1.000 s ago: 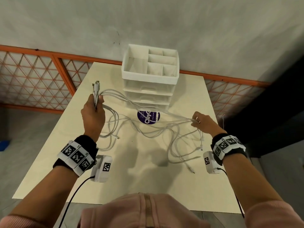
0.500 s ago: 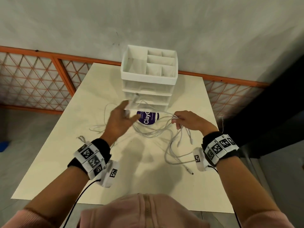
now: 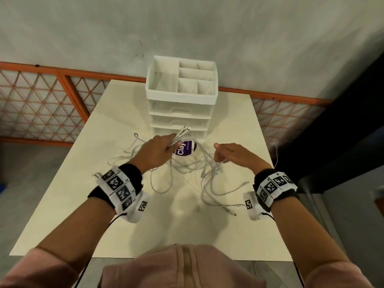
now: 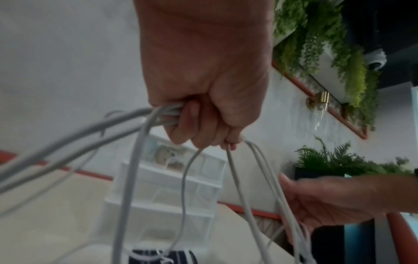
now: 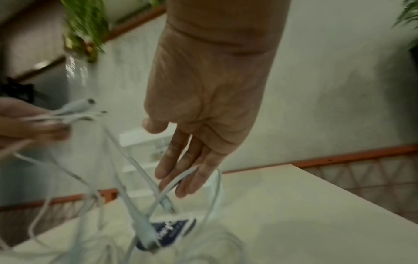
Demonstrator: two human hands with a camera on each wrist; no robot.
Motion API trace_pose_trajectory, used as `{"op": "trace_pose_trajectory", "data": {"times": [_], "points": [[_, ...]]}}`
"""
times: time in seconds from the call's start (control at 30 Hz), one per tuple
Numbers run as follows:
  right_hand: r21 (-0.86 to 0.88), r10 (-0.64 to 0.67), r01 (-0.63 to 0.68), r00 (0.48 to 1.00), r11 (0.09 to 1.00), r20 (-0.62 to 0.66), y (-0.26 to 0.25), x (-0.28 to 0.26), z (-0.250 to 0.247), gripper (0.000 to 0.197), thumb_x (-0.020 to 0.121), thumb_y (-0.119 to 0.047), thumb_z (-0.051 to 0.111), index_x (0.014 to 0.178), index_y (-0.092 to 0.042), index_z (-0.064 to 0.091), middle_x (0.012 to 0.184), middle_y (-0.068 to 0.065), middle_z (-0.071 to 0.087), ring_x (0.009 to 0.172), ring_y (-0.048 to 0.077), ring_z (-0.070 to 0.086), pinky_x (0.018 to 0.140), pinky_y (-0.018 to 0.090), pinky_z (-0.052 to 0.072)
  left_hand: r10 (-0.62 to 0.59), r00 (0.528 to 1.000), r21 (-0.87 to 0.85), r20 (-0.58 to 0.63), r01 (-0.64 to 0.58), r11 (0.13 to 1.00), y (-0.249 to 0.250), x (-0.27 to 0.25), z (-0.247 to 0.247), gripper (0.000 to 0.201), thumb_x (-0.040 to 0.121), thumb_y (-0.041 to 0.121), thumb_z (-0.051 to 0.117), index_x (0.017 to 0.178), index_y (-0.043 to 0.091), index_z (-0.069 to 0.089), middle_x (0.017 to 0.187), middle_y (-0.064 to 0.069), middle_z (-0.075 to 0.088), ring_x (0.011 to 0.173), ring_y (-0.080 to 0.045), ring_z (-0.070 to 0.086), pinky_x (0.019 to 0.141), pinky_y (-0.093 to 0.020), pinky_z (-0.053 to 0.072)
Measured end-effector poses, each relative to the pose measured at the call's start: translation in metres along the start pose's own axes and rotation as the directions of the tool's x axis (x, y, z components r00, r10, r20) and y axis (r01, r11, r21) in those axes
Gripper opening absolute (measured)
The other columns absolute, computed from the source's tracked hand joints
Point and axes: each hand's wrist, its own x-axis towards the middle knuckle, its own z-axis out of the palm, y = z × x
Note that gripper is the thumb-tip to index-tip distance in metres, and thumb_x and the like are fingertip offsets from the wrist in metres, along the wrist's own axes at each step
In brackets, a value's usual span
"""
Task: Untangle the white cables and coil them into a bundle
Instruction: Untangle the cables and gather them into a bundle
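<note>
- Left hand [image 3: 154, 151] grips the white cables [image 3: 187, 169] by their plug ends, pointing away toward the drawer unit [image 3: 180, 104]
- Right hand [image 3: 232, 153], fingers straight (strands draped across), is nearer the slack trailing over the table [image 3: 104, 215]

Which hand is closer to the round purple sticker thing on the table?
Left. The left hand, gripping the white cables, overlaps the purple disc's edge in the head view. The right hand is off to the disc's right, apart from it.

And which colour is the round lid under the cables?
Dark purple with white lettering, on the round lid; the head view shows it best.
</note>
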Motion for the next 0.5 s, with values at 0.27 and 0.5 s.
{"op": "trace_pose_trajectory", "data": {"times": [0.27, 0.5], "points": [[-0.178, 0.168, -0.211, 0.959, 0.961, -0.23, 0.077, -0.008, -0.004, 0.01, 0.08, -0.009, 0.07, 0.085, -0.001, 0.071, 0.078, 0.005, 0.058, 0.083, 0.028, 0.059, 0.057, 0.017, 0.042, 0.006, 0.986, 0.07, 0.166, -0.018, 0.997, -0.013, -0.023, -0.018, 0.02, 0.097, 0.036, 0.042, 0.087, 0.02, 0.048, 0.066, 0.0, 0.055, 0.067, -0.025, 0.054, 0.066, -0.036, 0.044], [-0.471, 0.035, -0.17, 0.959, 0.866, -0.281, 0.079, -0.018, 0.039, 0.004, 0.082, -0.018, 0.069, 0.084, -0.016, 0.066, 0.093, -0.003, 0.056, 0.099, 0.019, 0.044, 0.086, 0.035, 0.025, -0.033, 0.924, 0.177, 0.381, -0.038, 0.983, 0.002, -0.048, 0.035, 0.028, 0.097, 0.036, 0.041, 0.098, 0.012, 0.056, 0.093, -0.009, 0.066, 0.088, -0.029, 0.06, 0.069, -0.032, 0.038]]}}
